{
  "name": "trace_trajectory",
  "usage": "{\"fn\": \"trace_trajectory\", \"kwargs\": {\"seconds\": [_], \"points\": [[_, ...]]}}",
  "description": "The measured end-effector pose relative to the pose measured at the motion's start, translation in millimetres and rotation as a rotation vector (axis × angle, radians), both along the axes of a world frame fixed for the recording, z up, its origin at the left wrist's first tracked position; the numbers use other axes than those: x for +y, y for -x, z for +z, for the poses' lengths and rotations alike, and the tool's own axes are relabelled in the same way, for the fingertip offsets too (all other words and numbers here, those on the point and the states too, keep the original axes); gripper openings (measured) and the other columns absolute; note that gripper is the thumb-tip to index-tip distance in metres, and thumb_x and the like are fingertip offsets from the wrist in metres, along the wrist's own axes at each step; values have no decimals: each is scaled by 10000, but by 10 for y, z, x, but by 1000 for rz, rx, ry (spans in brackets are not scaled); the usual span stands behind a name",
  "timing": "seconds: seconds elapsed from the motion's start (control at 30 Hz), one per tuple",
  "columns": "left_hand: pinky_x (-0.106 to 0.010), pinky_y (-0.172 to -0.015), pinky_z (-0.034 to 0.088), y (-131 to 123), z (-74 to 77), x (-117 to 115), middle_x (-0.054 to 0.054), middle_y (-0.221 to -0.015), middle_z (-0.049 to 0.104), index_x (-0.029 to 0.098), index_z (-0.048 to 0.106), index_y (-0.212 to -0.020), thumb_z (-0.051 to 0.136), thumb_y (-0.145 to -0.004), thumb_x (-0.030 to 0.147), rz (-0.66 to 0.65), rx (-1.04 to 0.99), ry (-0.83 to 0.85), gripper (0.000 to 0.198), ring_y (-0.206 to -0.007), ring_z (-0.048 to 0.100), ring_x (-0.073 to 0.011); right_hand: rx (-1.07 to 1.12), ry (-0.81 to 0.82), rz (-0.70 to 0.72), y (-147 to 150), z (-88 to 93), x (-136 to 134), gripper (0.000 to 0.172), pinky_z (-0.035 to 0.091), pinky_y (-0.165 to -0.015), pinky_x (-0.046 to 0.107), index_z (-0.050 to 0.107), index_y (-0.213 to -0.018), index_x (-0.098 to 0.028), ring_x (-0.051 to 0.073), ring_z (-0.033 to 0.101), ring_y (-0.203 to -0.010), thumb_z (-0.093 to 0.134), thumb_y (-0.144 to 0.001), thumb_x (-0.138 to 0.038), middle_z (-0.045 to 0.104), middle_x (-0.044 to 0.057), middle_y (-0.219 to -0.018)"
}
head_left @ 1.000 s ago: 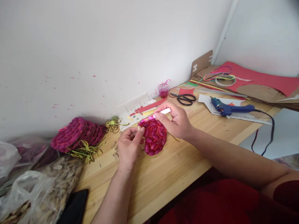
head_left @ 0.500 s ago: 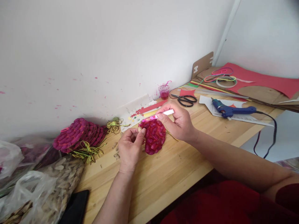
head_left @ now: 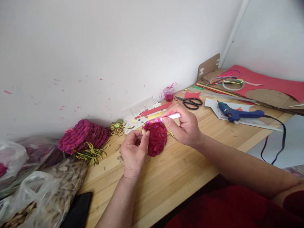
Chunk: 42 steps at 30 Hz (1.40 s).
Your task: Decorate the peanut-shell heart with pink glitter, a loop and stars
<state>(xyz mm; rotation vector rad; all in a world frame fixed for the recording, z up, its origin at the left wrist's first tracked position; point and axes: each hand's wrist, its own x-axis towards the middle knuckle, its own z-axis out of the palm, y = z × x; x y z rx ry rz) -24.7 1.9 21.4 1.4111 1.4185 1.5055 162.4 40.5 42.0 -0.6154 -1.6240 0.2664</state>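
Left hand (head_left: 135, 148) reaches up from the bottom edge, wrist near straight, back of hand to camera; thumb and index pinched narrow on the upper left corner of the bumpy purple-red piece (head_left: 157, 141). Right hand (head_left: 184, 126) comes in from the right, forearm slanting up and leftward; thumb and fingers closed round a slim white-handled tool (head_left: 174, 116), held nearly level, its pink-stained end pointing left along the piece's top edge. Piece is between the hands, over the wooden table (head_left: 180, 174), face toward camera.

Room: most of it is on the near side, wood running from the piece to the table's front edge. Behind the hands it's tight: paper strips and small cutouts (head_left: 140, 118), then the wall (head_left: 106, 47). Scissors (head_left: 193, 103) and a cup of pink liquid (head_left: 168, 95) sit just beyond the right hand; glue gun (head_left: 239, 113) farther right, cord (head_left: 283, 139) hanging past the table edge. Left side: stack of purple pieces (head_left: 82, 136), plastic bag (head_left: 68, 177).

Hard to see: left hand's other fingers curled, mostly hidden; tool-tip contact and whether piece's bottom rests on wood, can't tell. Pale bit by left thumb unclear. Bag and black flat object (head_left: 77, 209) cut off by frame.
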Motion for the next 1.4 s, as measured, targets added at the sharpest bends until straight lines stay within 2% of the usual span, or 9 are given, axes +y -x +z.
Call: {"fn": "trace_trajectory", "kwargs": {"seconds": [0.17, 0.27, 0.47, 0.63, 0.73, 0.93, 1.1, 1.4], "points": [[-235, -590, 472, 17, -49, -10, -9, -722, 674, 183, 678, -831, 776, -842, 412, 12, 65, -49, 249, -614, 578, -130, -32, -28, 46, 9, 32, -37, 15, 517, -775, 405, 660, -964, -238, 223, 630, -849, 653, -956, -226, 696, 46, -863], [-238, -596, 467, 24, -60, -14, -9, -724, 675, 188, 681, -830, 773, -846, 418, 22, 81, -57, 248, -617, 577, -132, -30, -40, 13, 0, 41, -40, 30, 508, -793, 424, 661, -956, -243, 231, 620, -850, 660, -946, -215, 693, 44, -855], [-239, -586, 470, 22, -36, -12, -18, -728, 689, 188, 688, -827, 776, -839, 422, 23, 71, -57, 250, -616, 588, -137, -39, -58, 59, -13, 65, -43, 56, 509, -778, 418, 660, -970, -246, 226, 619, -851, 658, -946, -195, 697, 47, -869], [-243, -579, 477, 17, -15, -18, -13, -699, 677, 189, 684, -812, 783, -826, 423, 28, 62, -57, 255, -602, 589, -140, -25, -52, -1, -19, 58, -43, 33, 502, -790, 429, 656, -958, -246, 229, 611, -843, 664, -947, -215, 691, 47, -864], [-240, -576, 478, 13, -6, -19, -13, -697, 673, 185, 678, -800, 785, -822, 423, 17, 60, -46, 262, -594, 576, -132, -27, -54, 50, -11, 46, -40, 35, 507, -781, 414, 658, -969, -237, 222, 618, -847, 658, -949, -209, 690, 48, -867], [-232, -520, 467, 22, 8, 2, 0, -661, 665, 187, 652, -789, 804, -790, 456, 0, -56, 46, 309, -535, 558, -123, -31, -51, -33, -11, 52, -24, 33, 501, -807, 434, 658, -947, -246, 231, 623, -853, 655, -947, -213, 705, 47, -865], [-220, -496, 465, 32, 24, 13, -1, -656, 683, 180, 667, -803, 824, -770, 452, -34, -91, 72, 316, -512, 566, -115, -92, -56, 45, 13, 57, -41, 25, 514, -775, 406, 666, -940, -241, 218, 634, -816, 651, -950, -223, 710, 40, -827], [-195, -489, 469, 59, 1, 31, 12, -666, 692, 178, 650, -800, 832, -772, 451, -73, -161, 117, 329, -500, 594, -99, -143, -22, 31, -20, 30, 10, 28, 504, -824, 415, 675, -930, -222, 227, 641, -848, 652, -946, -226, 716, 52, -841]]}}
